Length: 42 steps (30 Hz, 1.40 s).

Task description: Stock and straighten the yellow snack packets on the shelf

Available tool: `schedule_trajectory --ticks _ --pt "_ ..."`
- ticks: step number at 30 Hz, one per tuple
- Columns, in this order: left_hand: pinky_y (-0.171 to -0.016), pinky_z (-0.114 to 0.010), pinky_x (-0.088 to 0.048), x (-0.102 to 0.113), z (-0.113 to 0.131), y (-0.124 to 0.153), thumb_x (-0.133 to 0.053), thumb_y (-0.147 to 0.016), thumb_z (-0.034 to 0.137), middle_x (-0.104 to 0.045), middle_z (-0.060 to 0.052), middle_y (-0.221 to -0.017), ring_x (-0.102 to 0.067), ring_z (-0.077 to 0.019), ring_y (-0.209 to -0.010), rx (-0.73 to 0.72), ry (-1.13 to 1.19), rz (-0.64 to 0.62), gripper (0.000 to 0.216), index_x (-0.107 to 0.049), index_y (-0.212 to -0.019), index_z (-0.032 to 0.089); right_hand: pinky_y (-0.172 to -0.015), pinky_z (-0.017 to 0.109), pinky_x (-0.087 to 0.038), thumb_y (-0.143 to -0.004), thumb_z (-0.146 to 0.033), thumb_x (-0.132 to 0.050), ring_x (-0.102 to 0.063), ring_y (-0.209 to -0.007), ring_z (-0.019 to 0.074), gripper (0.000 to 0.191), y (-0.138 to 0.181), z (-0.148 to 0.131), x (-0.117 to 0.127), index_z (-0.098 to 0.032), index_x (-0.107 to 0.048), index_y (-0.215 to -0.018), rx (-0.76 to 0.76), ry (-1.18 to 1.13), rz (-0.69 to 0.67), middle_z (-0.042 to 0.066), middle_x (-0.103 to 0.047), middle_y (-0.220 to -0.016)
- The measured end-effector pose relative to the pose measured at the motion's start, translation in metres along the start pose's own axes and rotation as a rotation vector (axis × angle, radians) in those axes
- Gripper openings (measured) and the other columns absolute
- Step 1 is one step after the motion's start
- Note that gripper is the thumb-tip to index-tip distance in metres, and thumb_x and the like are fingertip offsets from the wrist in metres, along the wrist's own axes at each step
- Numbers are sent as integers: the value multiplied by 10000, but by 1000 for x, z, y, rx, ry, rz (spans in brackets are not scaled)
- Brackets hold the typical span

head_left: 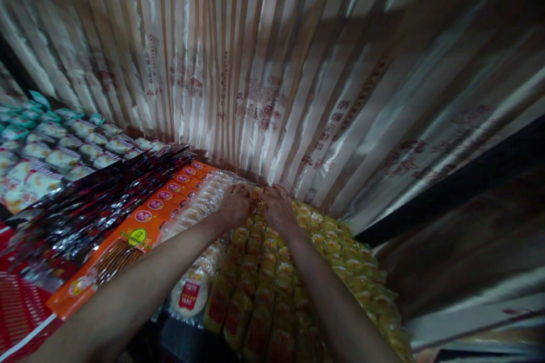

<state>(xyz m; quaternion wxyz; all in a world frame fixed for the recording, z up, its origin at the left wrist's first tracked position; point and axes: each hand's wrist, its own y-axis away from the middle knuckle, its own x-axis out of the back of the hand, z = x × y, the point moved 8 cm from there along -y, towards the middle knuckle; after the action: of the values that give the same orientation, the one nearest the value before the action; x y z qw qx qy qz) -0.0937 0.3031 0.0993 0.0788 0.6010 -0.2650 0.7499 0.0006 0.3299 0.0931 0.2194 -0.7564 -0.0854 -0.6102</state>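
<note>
Two bare forearms, entering from the lower edge and converging toward the middle of the view; the left hand and the right hand side by side, almost touching, both laid knuckles-up on the far end of a row of small yellow-and-red glossy plastic snack packets; fingers of each hand curled downward and held close together over the topmost packets, fingertips hidden behind the knuckles, so whether they pinch a packet or only press on it cannot be told; the yellow-and-red packets stacked in several parallel columns, running from the lower edge up to the hands and fanning to the right in a paler yellow bank; just left of that row, touching it, a column of clear plastic packets of round pale biscuits with red labels, the left wrist passing over its upper part; further left, a long orange printed packet strip with red oval logos, lying diagonally; beside it, a band of black glossy wrappers with red markings; at the far left, well apart from the hands, rows of white-and-teal wrapped round cakes; at the lower left corner, a red printed surface with white lines; behind everything, a shiny cream-and-brown striped foil sheet with reddish print, rising like a backdrop directly beyond the hands; dim lighting, edges blurred.
</note>
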Motion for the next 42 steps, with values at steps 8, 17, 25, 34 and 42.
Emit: schedule_trajectory --ticks 8,17,25,34,42 --pt "-913 -383 -383 5 -1 1 -517 -846 205 -629 -87 -984 -485 -217 -1006 -47 32 51 207 -651 -999 173 -1058 505 -166 -687 -61 -473 -159 -1361 266 423 -3 -5 -5 -246 -677 -1008 -28 -78 -38 30 -373 -1426" --pt "-833 -325 -435 11 5 21 -543 -819 146 -615 -70 -882 -483 -207 -960 -139 52 64 174 -693 -896 188 -1043 502 -242 -722 -30 -453 -151 -1360 289 351 22 -22 15 -216 -714 -864 -2 -95 110 60 -399 -1402" --pt "-864 -350 -421 6 -2 24 -521 -843 164 -615 -76 -895 -489 -203 -956 -119 55 58 203 -681 -964 194 -1036 523 -247 -715 -22 -464 -128 -1368 314 371 18 -25 2 -232 -724 -875 -63 -126 59 53 -397 -1406" --pt "-871 -291 -426 24 8 36 -508 -826 104 -632 -33 -934 -471 -181 -994 -150 90 54 267 -675 -992 231 -1045 535 -234 -655 21 -474 -121 -1371 281 467 48 -14 12 -273 -707 -933 -53 -156 167 10 -367 -1424" --pt "-827 -335 -451 14 11 43 -543 -839 174 -610 -69 -903 -485 -217 -995 -150 -4 -2 130 -672 -848 167 -1062 520 -200 -661 21 -479 -37 -1384 290 544 50 -31 3 -323 -676 -1033 -8 -151 63 -21 -301 -1460"
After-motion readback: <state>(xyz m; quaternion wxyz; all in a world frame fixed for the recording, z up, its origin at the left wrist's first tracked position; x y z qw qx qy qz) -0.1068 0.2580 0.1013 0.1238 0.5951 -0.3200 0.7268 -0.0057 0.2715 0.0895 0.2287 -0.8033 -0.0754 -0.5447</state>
